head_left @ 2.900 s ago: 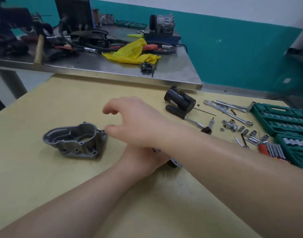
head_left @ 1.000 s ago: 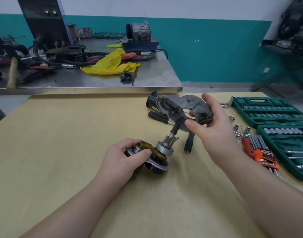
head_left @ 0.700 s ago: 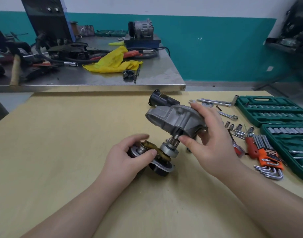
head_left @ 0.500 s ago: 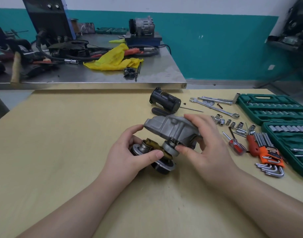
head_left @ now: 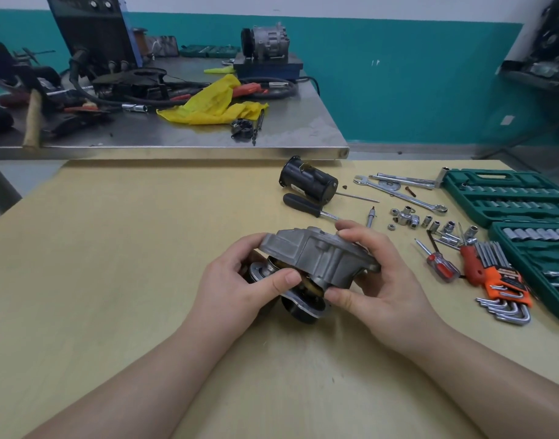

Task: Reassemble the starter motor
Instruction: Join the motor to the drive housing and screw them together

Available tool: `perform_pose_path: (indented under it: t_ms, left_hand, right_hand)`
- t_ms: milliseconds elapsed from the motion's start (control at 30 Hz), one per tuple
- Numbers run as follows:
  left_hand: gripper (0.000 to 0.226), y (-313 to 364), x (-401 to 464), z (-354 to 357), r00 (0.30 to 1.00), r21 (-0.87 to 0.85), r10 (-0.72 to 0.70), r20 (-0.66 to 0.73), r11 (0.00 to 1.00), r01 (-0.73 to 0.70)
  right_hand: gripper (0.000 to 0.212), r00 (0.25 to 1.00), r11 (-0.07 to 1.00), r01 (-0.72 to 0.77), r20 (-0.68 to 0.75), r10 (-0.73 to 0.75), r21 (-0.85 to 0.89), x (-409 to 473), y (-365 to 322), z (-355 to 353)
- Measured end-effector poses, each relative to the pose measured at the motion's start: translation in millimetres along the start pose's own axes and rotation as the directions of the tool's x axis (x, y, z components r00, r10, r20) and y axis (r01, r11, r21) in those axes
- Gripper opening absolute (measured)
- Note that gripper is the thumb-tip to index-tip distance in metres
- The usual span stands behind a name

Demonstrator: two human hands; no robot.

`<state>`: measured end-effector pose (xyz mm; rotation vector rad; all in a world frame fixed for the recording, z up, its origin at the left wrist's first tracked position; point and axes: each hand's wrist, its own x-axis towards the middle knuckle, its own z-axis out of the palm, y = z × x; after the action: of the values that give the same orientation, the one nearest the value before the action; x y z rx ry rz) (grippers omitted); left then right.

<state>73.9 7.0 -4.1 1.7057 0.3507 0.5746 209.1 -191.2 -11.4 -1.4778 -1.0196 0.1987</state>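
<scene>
2 hands, left (head_left: pixel 240 289) and right (head_left: pixel 382 280), are being kept clamped on the housing (head_left: pixel 316 255), each grip curled; lowered since 1 second ago, it is now being seated over the gear assembly (head_left: pixel 298 299) above the counter (head_left: pixel 113 264).

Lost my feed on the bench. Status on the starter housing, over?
Left hand and right hand both gripping grey housing. Housing sits over the gear assembly, gap still showing. Nothing in the way.

A yellow rag (head_left: pixel 215 104) lies on the steel bench (head_left: pixel 297 134); hex keys (head_left: pixel 506 291) lie beside green socket cases (head_left: pixel 506 198).
</scene>
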Motion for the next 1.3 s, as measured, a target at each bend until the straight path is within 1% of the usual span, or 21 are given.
perform_pose_path:
  t_ms: [133,200,267,367,400,533,633,733,800,1000,1167,1300]
  left_hand:
    - [0.060,1.4,-1.1,-0.3,0.999,0.020,0.013,-0.031,1.000,-0.012]
    - [0.061,1.3,-1.2,-0.3,0.999,0.025,0.014,-0.030,1.000,-0.013]
    - [0.063,0.8,-1.1,0.0,0.999,0.020,0.011,-0.031,1.000,-0.010]
    - [0.055,-0.7,0.3,0.1,0.999,0.033,0.007,-0.042,0.999,-0.005]
    - [0.057,-1.7,0.5,0.0,0.999,0.037,0.006,-0.042,0.999,-0.005]
    - [0.063,-4.9,0.5,-0.4,0.999,0.042,-0.003,-0.040,0.999,0.005]
    - [0.074,-3.5,0.7,-2.0,1.000,0.048,-0.028,0.012,0.999,0.027]
    - [0.067,-2.3,1.2,-4.6,0.997,0.106,-0.026,0.075,0.994,0.018]
    - [0.063,-2.1,1.2,-5.7,0.996,0.107,-0.028,0.090,0.994,0.018]
    - [0.065,0.2,1.5,-7.8,0.995,0.142,-0.021,0.097,0.990,0.007]
    - [0.069,2.6,3.5,-8.3,0.991,0.162,-0.034,0.129,0.987,0.013]
    - [0.067,3.7,3.7,-7.6,0.987,0.167,-0.036,0.157,0.986,0.009]
  right_hand:
    - [0.063,1.000,1.000,-0.003,0.012,0.002,0.031,-1.6,-2.6,2.1]
    - [0.061,1.000,0.998,-0.010,0.014,0.009,0.067,-2.3,-4.3,1.7]
    - [0.055,0.999,0.994,-0.025,0.030,0.021,0.103,-3.7,-7.0,2.7]
    - [0.042,0.998,1.000,0.004,0.065,-0.004,0.011,-6.7,-9.2,6.7]
    - [0.041,0.997,1.000,0.009,0.071,-0.008,-0.011,-7.7,-9.1,7.6]
    - [0.053,0.997,0.999,-0.044,0.065,0.043,0.019,-9.7,-8.4,8.2]
    - [0.055,0.996,0.998,-0.066,0.064,0.065,0.017,-9.7,-8.0,8.0]
    - [0.050,0.993,0.996,-0.082,0.086,0.081,0.015,-9.6,-8.0,5.5]
    - [0.049,0.990,0.995,-0.094,0.109,0.092,0.012,-8.5,-8.3,3.8]
    - [0.051,0.984,0.995,-0.100,0.148,0.097,0.016,-5.9,-7.1,4.0]
    - [0.050,0.983,0.991,-0.121,0.147,0.111,0.060,-4.4,-3.3,3.8]
    - [0.049,0.982,0.983,-0.141,0.139,0.124,0.117,-2.2,-0.8,4.2]
